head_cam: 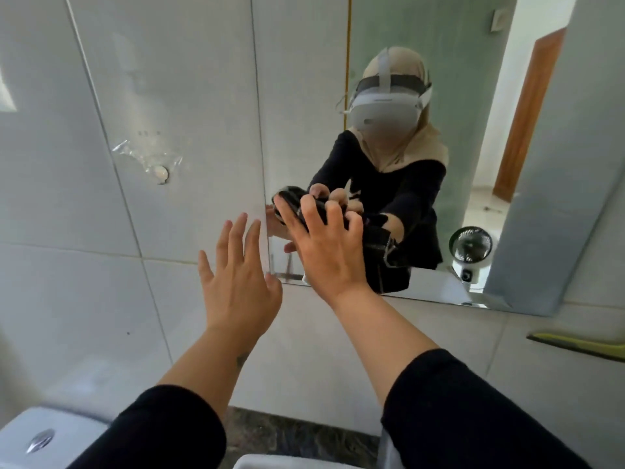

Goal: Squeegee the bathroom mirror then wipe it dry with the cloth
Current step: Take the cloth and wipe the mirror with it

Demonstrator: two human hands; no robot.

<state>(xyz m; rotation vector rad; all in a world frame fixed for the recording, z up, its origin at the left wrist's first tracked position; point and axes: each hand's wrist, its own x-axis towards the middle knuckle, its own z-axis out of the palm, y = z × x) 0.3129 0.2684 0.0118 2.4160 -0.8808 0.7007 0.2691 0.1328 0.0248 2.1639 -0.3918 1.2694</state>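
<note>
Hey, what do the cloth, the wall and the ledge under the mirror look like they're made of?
Cloth: dark, soft fabric, judging by how it bunches under the right hand; the exact fibre can't be told.
Wall: large pale tiles, probably glazed ceramic, given the grout lines and soft sheen.
Ledge: dark speckled stone, perhaps granite or an imitation, with a polished look.

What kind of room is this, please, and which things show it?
Most likely a home bathroom. A wall mirror hangs on large pale wall tiles, and a white toilet cistern with a flush button sits at lower left. The right hand presses a dark cloth on the glass.
</note>
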